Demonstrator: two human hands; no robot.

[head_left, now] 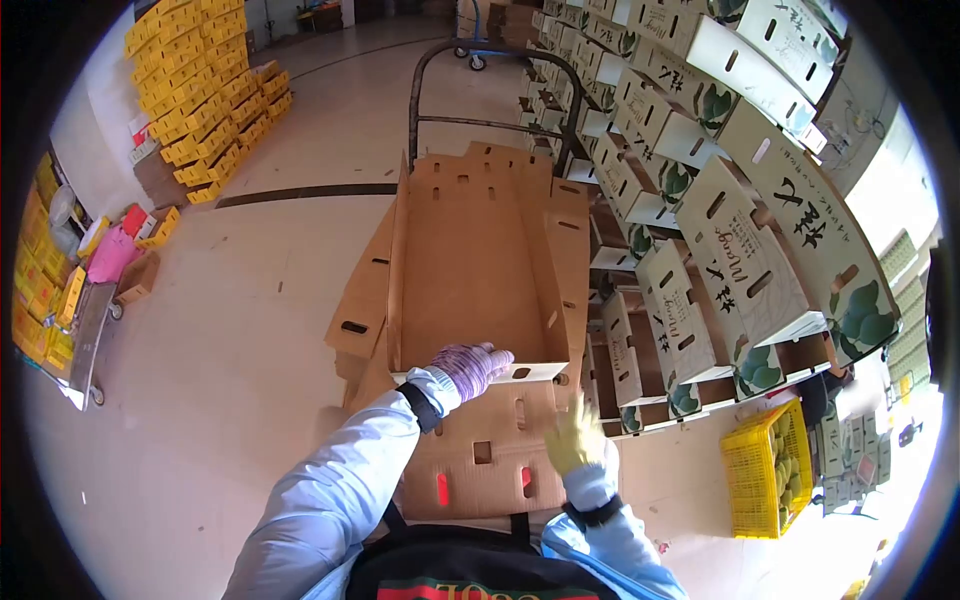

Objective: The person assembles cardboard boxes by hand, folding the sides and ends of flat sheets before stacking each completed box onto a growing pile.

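Note:
A brown cardboard box point(475, 270), partly folded up, lies in front of me, its side walls and near wall standing. My left hand point(470, 371), in a purple striped glove, is closed over the near wall at its left part. My right hand point(577, 437), in a pale yellow glove, is apart from the box, just off its near right corner. Motion blurs its fingers, and I see nothing held in it. Flat cardboard sheets point(480, 455) with cut-out slots lie stacked under the box.
Beyond the sheets rises a dark metal cart handle point(412, 100). White printed mango boxes point(725, 240) are piled high along the right. A yellow crate point(765, 470) of green fruit stands at lower right. Yellow crates point(190, 90) tower at back left, near a loaded trolley point(88, 345).

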